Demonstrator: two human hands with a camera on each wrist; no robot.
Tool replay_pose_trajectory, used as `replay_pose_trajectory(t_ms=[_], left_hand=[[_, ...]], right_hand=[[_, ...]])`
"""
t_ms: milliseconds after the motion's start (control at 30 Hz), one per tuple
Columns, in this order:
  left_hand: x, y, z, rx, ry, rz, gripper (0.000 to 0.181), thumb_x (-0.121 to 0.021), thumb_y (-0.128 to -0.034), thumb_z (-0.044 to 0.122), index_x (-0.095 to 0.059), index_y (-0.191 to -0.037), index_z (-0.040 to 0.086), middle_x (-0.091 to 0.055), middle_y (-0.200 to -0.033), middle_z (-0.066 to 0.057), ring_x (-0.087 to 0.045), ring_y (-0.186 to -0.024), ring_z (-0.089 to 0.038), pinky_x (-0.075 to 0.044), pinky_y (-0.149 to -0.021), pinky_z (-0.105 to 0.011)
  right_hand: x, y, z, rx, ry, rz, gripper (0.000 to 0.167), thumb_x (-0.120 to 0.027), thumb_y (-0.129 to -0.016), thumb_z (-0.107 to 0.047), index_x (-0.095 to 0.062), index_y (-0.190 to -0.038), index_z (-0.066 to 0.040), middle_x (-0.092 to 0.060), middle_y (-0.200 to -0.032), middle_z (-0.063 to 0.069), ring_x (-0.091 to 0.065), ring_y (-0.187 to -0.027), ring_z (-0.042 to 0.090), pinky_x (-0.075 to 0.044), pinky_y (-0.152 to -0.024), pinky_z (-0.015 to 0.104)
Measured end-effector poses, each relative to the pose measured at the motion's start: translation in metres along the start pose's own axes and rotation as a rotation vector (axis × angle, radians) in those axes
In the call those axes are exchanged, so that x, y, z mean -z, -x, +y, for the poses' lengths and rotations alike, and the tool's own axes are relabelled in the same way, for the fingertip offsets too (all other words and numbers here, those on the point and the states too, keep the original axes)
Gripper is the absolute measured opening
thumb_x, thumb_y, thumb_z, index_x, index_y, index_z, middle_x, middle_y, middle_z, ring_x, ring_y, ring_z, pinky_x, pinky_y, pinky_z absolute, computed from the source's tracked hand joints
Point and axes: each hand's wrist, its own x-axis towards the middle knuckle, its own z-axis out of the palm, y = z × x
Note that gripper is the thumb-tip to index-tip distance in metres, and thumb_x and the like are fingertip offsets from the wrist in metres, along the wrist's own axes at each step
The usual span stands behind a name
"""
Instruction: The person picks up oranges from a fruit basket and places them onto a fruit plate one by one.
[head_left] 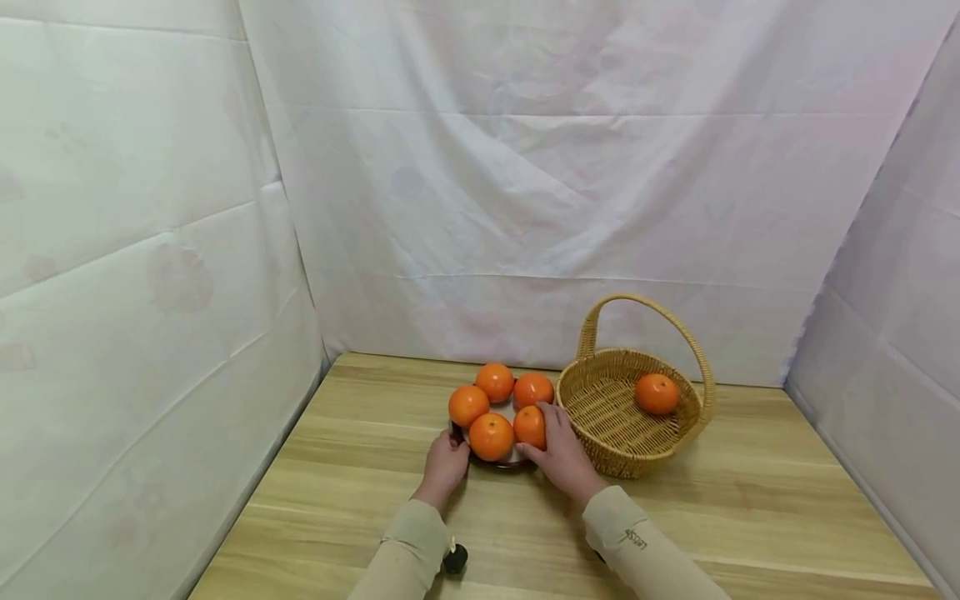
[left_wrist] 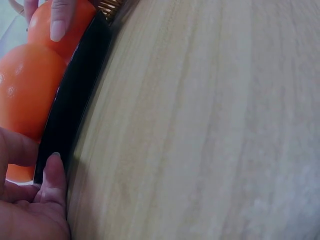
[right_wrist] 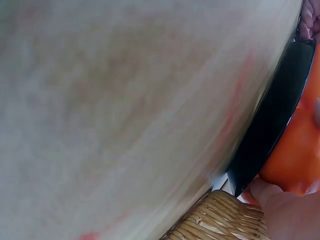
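Several oranges (head_left: 491, 437) lie on a round plate with a black outer wall (left_wrist: 75, 95). My left hand (head_left: 444, 464) pinches the plate's rim at the near left, its thumb against the black wall in the left wrist view. At the plate's right side, my right hand (head_left: 564, 457) grips the nearest orange on that side (head_left: 530, 427), fingers behind it and thumb in front. This orange is still within the plate's rim. The right wrist view catches part of the right hand (right_wrist: 292, 212) beside the black wall, but most of that hand is cut off.
Right of the plate, very close to it, stands a wicker basket (head_left: 611, 462) with a tall arched handle (head_left: 651, 302). One orange (head_left: 657, 394) sits inside it. White cloth (head_left: 525, 208) hangs behind and on both sides of the wooden table (head_left: 337, 467).
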Motion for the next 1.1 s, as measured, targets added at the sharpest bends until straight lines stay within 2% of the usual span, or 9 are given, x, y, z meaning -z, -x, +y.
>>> replay_pose_trajectory(t_ms=[200,467,733,933,1100], left_hand=[[-0.001,-0.001,-0.002,0.001,-0.001,-0.001,0.044,-0.056,-0.0941,0.007,-0.052,-0.132,-0.015,-0.065,-0.103,-0.019,-0.060,-0.095,-0.028,-0.052,-0.086,-0.045],[0.000,-0.001,0.000,-0.028,0.015,0.003,0.042,-0.057,-0.0925,0.005,-0.054,-0.128,-0.016,-0.064,-0.098,-0.018,-0.060,-0.089,-0.026,-0.052,-0.082,-0.042],[-0.001,-0.002,-0.001,-0.027,0.006,0.007,0.042,-0.057,-0.0924,0.006,-0.054,-0.129,-0.015,-0.064,-0.098,-0.017,-0.060,-0.090,-0.026,-0.052,-0.082,-0.042],[-0.001,-0.003,-0.001,-0.010,0.007,0.002,0.043,-0.057,-0.0931,0.008,-0.054,-0.130,-0.015,-0.064,-0.100,-0.018,-0.059,-0.092,-0.027,-0.051,-0.084,-0.043],[-0.001,-0.002,-0.002,-0.001,0.005,0.001,0.047,-0.056,-0.0933,0.008,-0.051,-0.133,-0.015,-0.064,-0.104,-0.020,-0.059,-0.095,-0.028,-0.051,-0.087,-0.046]], right_hand=[[0.000,0.000,0.000,-0.036,0.008,-0.038,0.083,-0.080,-0.086,-0.035,-0.035,-0.152,-0.013,-0.038,-0.151,0.016,-0.050,-0.132,0.037,-0.041,-0.109,0.060],[0.001,0.000,0.001,-0.066,0.010,-0.053,0.088,-0.079,-0.086,-0.037,-0.031,-0.156,-0.012,-0.039,-0.155,0.018,-0.047,-0.137,0.037,-0.038,-0.112,0.059],[0.005,0.002,0.000,-0.077,-0.006,-0.058,0.093,-0.079,-0.087,-0.038,-0.027,-0.158,-0.008,-0.039,-0.157,0.021,-0.043,-0.141,0.038,-0.035,-0.115,0.058],[0.008,0.002,0.000,-0.053,-0.007,-0.053,0.093,-0.079,-0.087,-0.038,-0.027,-0.158,-0.007,-0.042,-0.156,0.020,-0.045,-0.140,0.037,-0.035,-0.115,0.057],[0.011,0.003,-0.004,-0.071,0.000,-0.044,0.085,-0.075,-0.089,-0.044,-0.032,-0.155,-0.010,-0.050,-0.149,0.018,-0.052,-0.134,0.033,-0.041,-0.111,0.056]])
